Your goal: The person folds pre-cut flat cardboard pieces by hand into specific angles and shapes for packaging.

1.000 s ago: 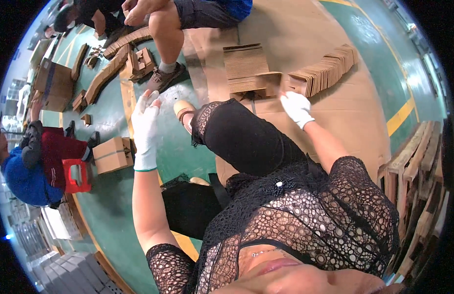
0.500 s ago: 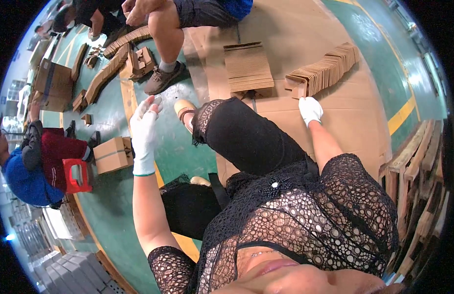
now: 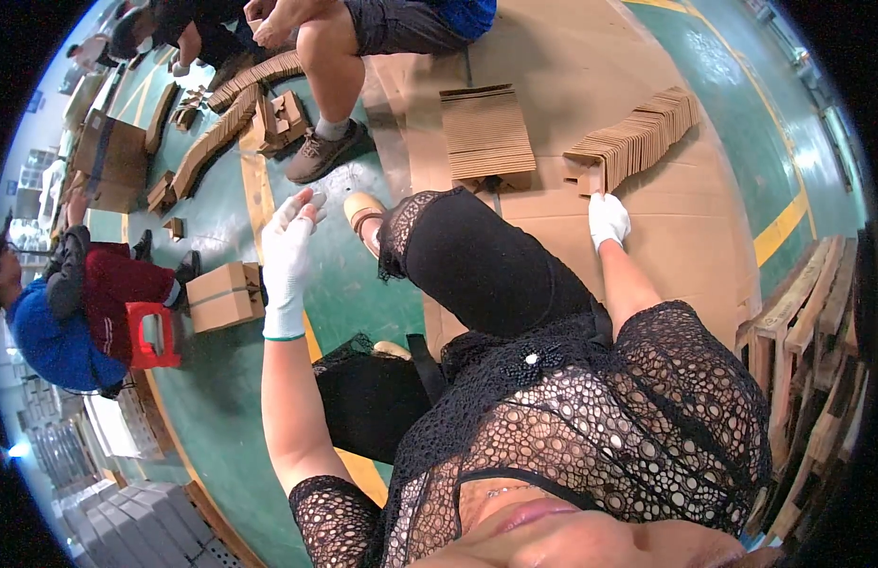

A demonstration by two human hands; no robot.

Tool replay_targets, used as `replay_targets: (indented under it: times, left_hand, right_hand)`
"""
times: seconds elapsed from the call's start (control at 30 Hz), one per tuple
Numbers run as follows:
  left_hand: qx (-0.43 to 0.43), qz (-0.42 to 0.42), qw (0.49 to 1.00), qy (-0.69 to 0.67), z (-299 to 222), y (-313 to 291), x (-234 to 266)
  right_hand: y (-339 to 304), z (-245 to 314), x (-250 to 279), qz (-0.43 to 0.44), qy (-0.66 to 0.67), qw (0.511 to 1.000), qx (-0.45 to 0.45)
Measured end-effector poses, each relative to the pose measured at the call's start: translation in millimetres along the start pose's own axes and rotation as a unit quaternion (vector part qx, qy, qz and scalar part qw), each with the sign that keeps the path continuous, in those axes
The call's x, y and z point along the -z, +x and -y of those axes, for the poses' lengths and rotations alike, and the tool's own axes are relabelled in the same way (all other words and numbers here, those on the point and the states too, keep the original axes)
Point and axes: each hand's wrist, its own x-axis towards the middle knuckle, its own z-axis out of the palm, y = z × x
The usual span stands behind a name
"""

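Our right hand (image 3: 609, 221) touched the folded-cardboard row (image 3: 640, 138) ahead, pinch unclear; light, stiffish, we judged, edges gripping best; left hand (image 3: 291, 248) hung loosely parted!

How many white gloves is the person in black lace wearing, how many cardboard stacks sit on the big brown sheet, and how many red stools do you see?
White gloves: 2
Cardboard stacks: 2
Red stool: 1
Total: 5

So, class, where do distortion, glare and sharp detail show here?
Head view: the cardboard sheet looks bowed along its right edge; head view: glare whitens the green floor at upper right; head view: the cardboard row at the right hand shows distinct ridges.
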Motion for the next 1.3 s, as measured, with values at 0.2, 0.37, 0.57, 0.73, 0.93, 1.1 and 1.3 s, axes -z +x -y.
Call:
replay_targets:
  times: [0.2, 0.37, 0.57, 0.73, 0.93, 1.1, 1.3]
  left_hand:
    - [0.028, 0.006, 1.0, 0.001, -4.6, -1.3, -5.2]
    - [0.021, 0.018, 1.0, 0.009, 6.4, 2.8, 1.2]
    - [0.024, 0.023, 0.999, 0.033, 9.9, 0.5, 5.3]
    - [0.011, 0.058, 0.997, 0.047, 6.5, 4.1, -7.6]
    - [0.048, 0.043, 0.997, 0.043, 3.8, -4.7, 2.3]
    - [0.011, 0.066, 0.997, 0.046, 10.0, -0.5, -1.9]
    - [0.018, 0.071, 0.995, 0.067, 16.3, 1.1, 4.7]
  right_hand:
    - [-5.0, 1.3, 4.5, 0.0, 0.009, 1.0, -0.007]
    - [-17.6, -3.3, 11.8, 0.058, 0.019, 0.997, 0.046]
    - [-35.8, 31.1, -3.7, 0.103, 0.046, 0.969, 0.22]
    - [30.0, 38.6, -25.9, 0.098, 0.042, 0.989, 0.105]
    - [27.9, 58.4, -5.3, 0.084, 0.055, 0.993, 0.068]
    - [34.1, 56.6, -19.6, 0.041, -0.001, 0.997, 0.062]
    - [-9.4, 33.8, -39.0, 0.049, 0.214, 0.954, 0.205]
